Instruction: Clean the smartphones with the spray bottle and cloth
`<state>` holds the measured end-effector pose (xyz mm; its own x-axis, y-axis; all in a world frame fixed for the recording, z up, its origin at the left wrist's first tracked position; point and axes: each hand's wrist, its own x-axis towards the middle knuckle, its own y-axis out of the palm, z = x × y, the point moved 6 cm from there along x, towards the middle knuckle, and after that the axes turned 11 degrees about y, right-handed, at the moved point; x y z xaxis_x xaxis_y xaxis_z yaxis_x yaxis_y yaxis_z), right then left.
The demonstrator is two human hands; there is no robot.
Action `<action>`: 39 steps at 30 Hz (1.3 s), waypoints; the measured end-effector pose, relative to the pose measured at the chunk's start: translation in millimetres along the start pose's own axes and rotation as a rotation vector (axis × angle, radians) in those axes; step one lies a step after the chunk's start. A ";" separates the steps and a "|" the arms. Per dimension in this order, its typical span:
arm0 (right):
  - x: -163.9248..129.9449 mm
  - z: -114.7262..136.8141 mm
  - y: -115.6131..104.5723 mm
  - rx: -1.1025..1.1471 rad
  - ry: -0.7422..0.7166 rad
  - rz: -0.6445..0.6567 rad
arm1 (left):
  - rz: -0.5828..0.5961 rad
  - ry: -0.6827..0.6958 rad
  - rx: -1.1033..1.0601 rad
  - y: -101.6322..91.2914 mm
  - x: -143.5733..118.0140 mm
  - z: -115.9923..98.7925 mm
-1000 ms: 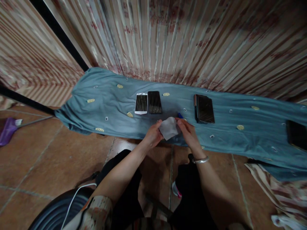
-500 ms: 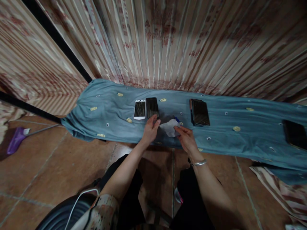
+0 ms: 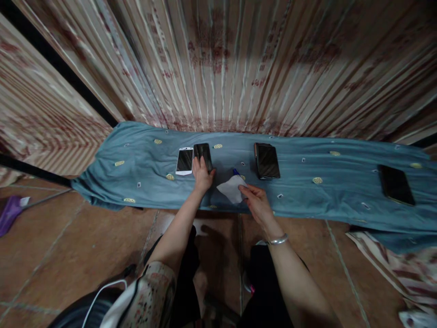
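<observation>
On blue cloth (image 3: 307,168), left hand (image 3: 202,176) touches lengthwise-away phone (image 3: 202,153)

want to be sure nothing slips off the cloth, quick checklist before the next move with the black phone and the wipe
1. Left hand on the black phone: ok, it rests on the near end.
2. Right hand holding the white wipe: ok.
3. Phone flat on the blue cloth: ok.
4. White phone beside it, apart from the hand: ok.
5. Small blue item behind the wipe: cannot tell what it is.
</observation>
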<state>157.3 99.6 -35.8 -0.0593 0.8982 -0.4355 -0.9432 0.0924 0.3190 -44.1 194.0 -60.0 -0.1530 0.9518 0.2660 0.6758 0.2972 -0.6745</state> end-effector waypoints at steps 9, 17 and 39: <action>-2.8 3.1 -0.8 0.025 -0.007 0.010 | 0.013 0.065 0.130 -0.3 15.0 4.8; 1.2 0.8 8.8 0.072 -0.009 0.005 | 0.103 0.084 -0.056 -5.1 -30.3 -10.6; 27.3 -1.9 15.2 0.082 -0.311 -0.189 | 0.243 -0.692 -1.632 -32.2 -84.2 -45.7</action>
<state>140.7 124.7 -44.4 0.2271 0.9485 -0.2207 -0.8981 0.2916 0.3292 -20.0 100.8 -29.2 0.0947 0.9415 -0.3236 0.6190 0.1989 0.7598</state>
